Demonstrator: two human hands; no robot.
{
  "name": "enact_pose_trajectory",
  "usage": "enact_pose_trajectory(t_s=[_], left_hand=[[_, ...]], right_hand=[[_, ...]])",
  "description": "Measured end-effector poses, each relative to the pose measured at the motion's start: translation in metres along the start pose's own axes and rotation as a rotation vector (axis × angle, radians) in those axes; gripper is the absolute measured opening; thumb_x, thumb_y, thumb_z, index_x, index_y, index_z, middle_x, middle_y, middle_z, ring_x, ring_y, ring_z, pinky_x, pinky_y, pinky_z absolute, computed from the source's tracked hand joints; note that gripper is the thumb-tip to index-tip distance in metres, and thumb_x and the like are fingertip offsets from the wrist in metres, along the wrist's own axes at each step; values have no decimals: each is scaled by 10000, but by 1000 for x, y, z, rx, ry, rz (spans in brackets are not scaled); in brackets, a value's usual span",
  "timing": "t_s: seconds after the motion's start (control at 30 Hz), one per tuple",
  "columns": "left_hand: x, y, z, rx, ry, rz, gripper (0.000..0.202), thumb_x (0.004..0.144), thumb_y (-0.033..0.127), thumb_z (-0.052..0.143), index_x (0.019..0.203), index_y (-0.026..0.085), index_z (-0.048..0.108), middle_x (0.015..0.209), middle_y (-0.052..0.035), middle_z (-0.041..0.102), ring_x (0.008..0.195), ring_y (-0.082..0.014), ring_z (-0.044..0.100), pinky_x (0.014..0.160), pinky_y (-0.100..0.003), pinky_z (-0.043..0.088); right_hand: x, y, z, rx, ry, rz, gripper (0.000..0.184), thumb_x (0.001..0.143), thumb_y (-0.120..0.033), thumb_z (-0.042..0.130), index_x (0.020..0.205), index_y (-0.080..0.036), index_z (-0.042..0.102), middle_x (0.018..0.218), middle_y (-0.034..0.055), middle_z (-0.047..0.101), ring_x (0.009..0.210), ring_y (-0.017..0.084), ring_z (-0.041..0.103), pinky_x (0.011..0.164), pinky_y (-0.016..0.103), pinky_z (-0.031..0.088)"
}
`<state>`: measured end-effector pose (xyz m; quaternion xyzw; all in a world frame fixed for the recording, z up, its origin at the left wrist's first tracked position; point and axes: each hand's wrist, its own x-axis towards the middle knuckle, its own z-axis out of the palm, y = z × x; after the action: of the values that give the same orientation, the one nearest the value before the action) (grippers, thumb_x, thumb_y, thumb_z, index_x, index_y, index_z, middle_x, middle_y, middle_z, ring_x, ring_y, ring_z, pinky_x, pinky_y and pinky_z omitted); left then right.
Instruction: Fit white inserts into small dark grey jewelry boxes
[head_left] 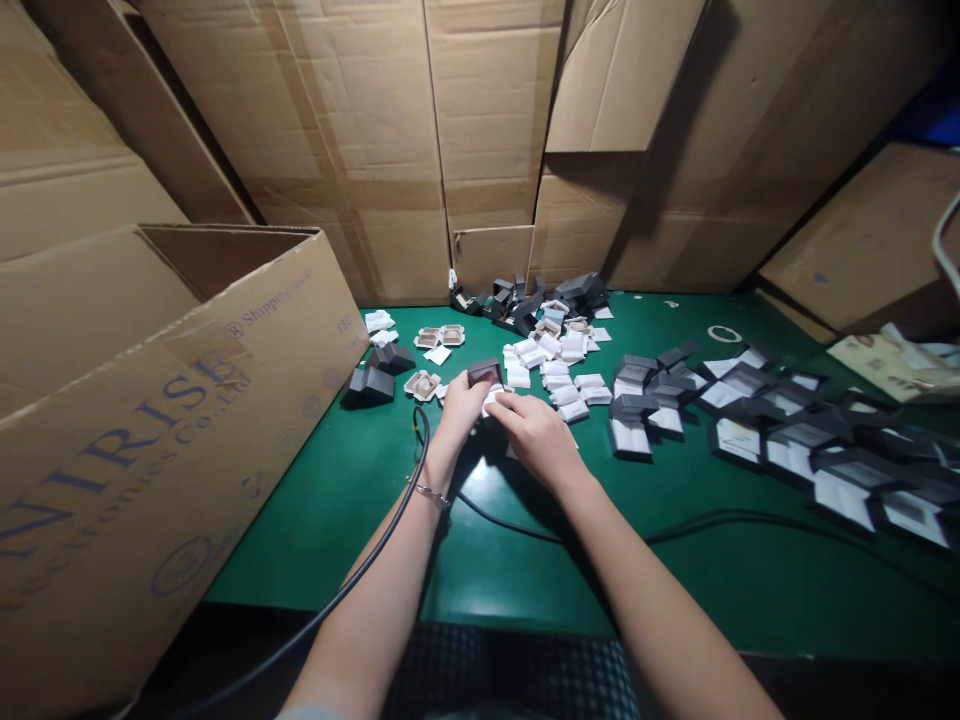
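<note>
Box (484,371), dark, one — mid-frame, over the counter (480,590), long axis unclear, gripped from its left by the left hand (459,402); white piece (492,398), one — at the box's lower side, pinched by the right hand (538,436) from the lower right, both hands equally near.

Packing workshop, by its shipping carton (292,330) and rows of small boxes (787,425)
</note>
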<state>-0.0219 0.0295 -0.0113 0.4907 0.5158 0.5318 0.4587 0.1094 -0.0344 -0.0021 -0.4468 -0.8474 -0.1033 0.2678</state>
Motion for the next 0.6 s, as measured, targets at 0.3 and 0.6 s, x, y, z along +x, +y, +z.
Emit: enact_pose_trajectory(t_s=[0.3, 0.6], left_hand=[[-5, 3, 3, -4, -87, 40, 226, 714, 269, 613, 888, 128, 643, 859, -48, 669, 795, -164, 577, 764, -281, 443], [-4, 4, -7, -208, -274, -118, 307, 628, 205, 702, 902, 119, 592, 824, -50, 644, 750, -142, 581, 743, -278, 464]], right_hand=[[0, -1, 4, -24, 88, 46, 295, 878, -90, 430, 1055, -187, 646, 1108, 70, 665, 868, 191, 573, 779, 304, 437], [1, -3, 6, 16, 38, 25, 298, 862, -88, 449, 1042, -202, 658, 1067, 78, 671, 859, 192, 581, 769, 313, 452]])
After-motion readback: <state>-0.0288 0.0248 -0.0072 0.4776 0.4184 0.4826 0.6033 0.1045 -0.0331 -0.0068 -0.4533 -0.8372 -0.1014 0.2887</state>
